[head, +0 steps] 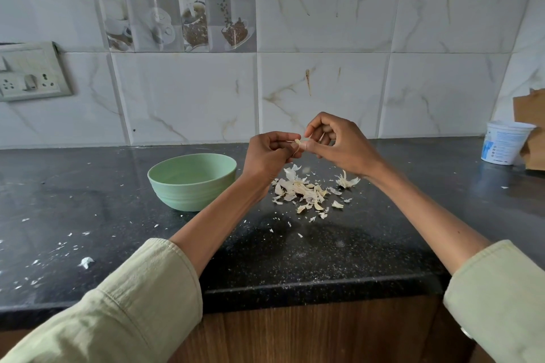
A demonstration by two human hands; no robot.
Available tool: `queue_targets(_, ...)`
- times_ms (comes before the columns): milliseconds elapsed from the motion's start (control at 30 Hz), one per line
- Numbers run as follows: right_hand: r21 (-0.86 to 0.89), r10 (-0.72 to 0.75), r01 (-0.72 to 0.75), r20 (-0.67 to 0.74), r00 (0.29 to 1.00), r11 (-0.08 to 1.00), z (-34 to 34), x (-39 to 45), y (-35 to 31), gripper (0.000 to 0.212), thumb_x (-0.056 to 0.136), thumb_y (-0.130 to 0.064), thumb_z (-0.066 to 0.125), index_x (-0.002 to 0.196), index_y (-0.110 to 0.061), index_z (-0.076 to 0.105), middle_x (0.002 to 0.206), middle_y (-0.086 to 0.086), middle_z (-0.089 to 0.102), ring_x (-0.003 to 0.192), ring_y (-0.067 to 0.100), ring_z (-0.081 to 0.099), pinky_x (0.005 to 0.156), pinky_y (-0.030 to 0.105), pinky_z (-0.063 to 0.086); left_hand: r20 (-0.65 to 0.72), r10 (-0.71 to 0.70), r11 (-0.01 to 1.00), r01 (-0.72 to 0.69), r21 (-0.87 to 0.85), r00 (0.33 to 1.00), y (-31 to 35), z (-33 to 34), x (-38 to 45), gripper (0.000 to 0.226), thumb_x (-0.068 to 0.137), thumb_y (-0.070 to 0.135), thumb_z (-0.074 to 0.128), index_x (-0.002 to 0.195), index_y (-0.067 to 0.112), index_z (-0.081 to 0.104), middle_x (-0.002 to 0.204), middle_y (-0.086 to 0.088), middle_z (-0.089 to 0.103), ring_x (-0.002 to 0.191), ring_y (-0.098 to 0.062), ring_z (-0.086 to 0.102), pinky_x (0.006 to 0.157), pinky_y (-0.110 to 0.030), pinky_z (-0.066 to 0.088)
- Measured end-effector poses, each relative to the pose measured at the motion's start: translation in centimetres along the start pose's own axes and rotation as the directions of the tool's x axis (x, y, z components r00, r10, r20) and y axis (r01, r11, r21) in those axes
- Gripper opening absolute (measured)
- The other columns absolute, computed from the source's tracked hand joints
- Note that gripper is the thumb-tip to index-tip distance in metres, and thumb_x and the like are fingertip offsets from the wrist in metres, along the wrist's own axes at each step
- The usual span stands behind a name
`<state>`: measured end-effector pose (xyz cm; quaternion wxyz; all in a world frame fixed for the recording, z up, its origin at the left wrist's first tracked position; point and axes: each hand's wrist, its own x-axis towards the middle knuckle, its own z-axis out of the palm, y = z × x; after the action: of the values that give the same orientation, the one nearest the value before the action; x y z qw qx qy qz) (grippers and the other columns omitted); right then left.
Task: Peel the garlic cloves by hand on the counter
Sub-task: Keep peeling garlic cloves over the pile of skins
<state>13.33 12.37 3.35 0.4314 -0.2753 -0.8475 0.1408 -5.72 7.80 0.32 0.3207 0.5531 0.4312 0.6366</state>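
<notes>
Socket plate (29, 75): on the tiled wall, above the counter's left end.
Bowl (192, 181): pale green, upright on the black counter (88, 206), left of centre; contents not visible.
Left hand (269, 156): raised above the counter, fingers curled, pinching the garlic clove (298, 143).
Garlic clove: held in the air between both hands, a strip of skin hanging from it.
Right hand (336, 143): fingers curled, pinching the same clove.
Peel pile (306, 193): loose skins on the counter under the hands, just right of the bowl.
White tub (502, 143): near the counter's back right corner.
</notes>
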Motion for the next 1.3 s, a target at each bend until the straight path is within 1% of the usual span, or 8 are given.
queue_targets(100, -0.01, 0.021, -0.021, 0.001, 1.0, 1.0, 0.1, 0.0, 0.0, 0.019, 0.093, -0.034, 0.082, 0.102, -0.02, 0.072, 0.085, -0.001, 0.076, 0.073, 0.022, 0.073, 0.07, 0.04, 0.062, 0.0, 0.028, 0.998, -0.028, 0.065, 1.0, 0.3, 0.1, -0.2, 0.017, 0.093, 0.006, 0.078, 0.11, 0.006, 0.076, 0.089, -0.012, 0.08, 0.082, -0.016, 0.076, 0.069, -0.017, 0.056)
queue_targets(300, -0.005, 0.05, -0.05, -0.005, 0.999, 0.999, 0.1, -0.1, -0.4, 0.01, 0.095, -0.024, 0.079, 0.097, -0.014, 0.08, 0.079, -0.003, 0.079, 0.068, 0.014, 0.074, 0.059, 0.016, 0.052, -0.005, 0.047, 0.993, -0.046, 0.111, 0.999, 0.4, 0.1, -0.3, 0.013, 0.091, 0.008, 0.081, 0.103, 0.01, 0.078, 0.09, -0.012, 0.08, 0.082, -0.015, 0.075, 0.071, -0.018, 0.057)
queue_targets(467, 0.001, 0.05, -0.05, -0.023, 0.998, 0.999, -0.1, -0.3, -0.8, 0.006, 0.095, -0.014, 0.078, 0.093, -0.009, 0.08, 0.073, -0.011, 0.077, 0.066, 0.004, 0.073, 0.059, 0.014, 0.053, 0.009, 0.047, 0.993, -0.047, 0.104, 0.999, 0.8, 0.2, -0.7, 0.024, 0.084, 0.012, 0.088, 0.106, 0.007, 0.08, 0.091, -0.01, 0.081, 0.08, -0.009, 0.075, 0.07, -0.015, 0.055)
queue_targets(600, -0.006, 0.042, -0.042, -0.046, 0.998, 0.999, 0.0, -0.4, -0.9, 0.003, 0.092, -0.014, 0.081, 0.09, -0.012, 0.08, 0.074, -0.002, 0.078, 0.069, 0.015, 0.076, 0.064, 0.025, 0.061, 0.001, 0.052, 0.993, -0.051, 0.109, 0.999, 1.1, 0.4, -1.0, 0.022, 0.084, 0.012, 0.089, 0.103, 0.006, 0.08, 0.087, -0.009, 0.081, 0.075, -0.008, 0.074, 0.069, -0.015, 0.054)
queue_targets(767, -0.08, -0.005, 0.001, -0.053, 0.999, 0.997, 0.2, -0.4, -0.7, 0.006, 0.088, -0.011, 0.083, 0.085, -0.014, 0.079, 0.071, -0.004, 0.076, 0.067, 0.015, 0.074, 0.066, 0.029, 0.062, 0.012, 0.044, 0.991, -0.045, 0.128, 0.999, 1.2, 0.5, -1.3, 0.016, 0.084, 0.008, 0.086, 0.098, 0.008, 0.08, 0.084, -0.011, 0.08, 0.084, -0.026, 0.079, 0.08, -0.032, 0.065)
queue_targets(867, -0.111, -0.013, 0.008, -0.046, 0.999, 0.994, 0.4, -0.3, -0.7, 0.007, 0.087, -0.01, 0.083, 0.083, -0.013, 0.078, 0.071, -0.005, 0.075, 0.066, 0.012, 0.071, 0.066, 0.026, 0.059, 0.022, 0.031, 0.99, -0.034, 0.136, 0.999, 1.3, 0.5, -1.4, 0.018, 0.083, 0.001, 0.083, 0.1, 0.004, 0.079, 0.082, -0.014, 0.08, 0.083, -0.031, 0.079, 0.082, -0.037, 0.066)
queue_targets(1033, -0.166, -0.027, 0.018, -0.051, 0.998, 0.986, 0.6, -0.3, -0.8, 0.009, 0.084, -0.009, 0.082, 0.079, -0.014, 0.076, 0.07, -0.005, 0.073, 0.063, 0.003, 0.065, 0.064, 0.021, 0.055, 0.018, 0.061, 0.977, -0.064, 0.203, 0.998, 1.7, 0.7, -1.7, 0.024, 0.08, -0.006, 0.075, 0.101, 0.006, 0.079, 0.076, -0.013, 0.079, 0.068, -0.015, 0.074, 0.067, -0.023, 0.057)
queue_targets(1300, -0.143, -0.015, 0.003, -0.08, 0.997, 0.99, 0.4, -0.2, -0.8, 0.011, 0.085, -0.01, 0.081, 0.078, -0.014, 0.074, 0.069, -0.007, 0.071, 0.06, 0.001, 0.059, 0.062, 0.017, 0.049, 0.013, 0.13, 0.973, -0.13, 0.19, 0.991, 1.6, 0.9, -1.7, 0.03, 0.084, -0.001, 0.079, 0.11, 0.012, 0.075, 0.08, -0.006, 0.08, 0.081, -0.019, 0.079, 0.085, -0.031, 0.063)
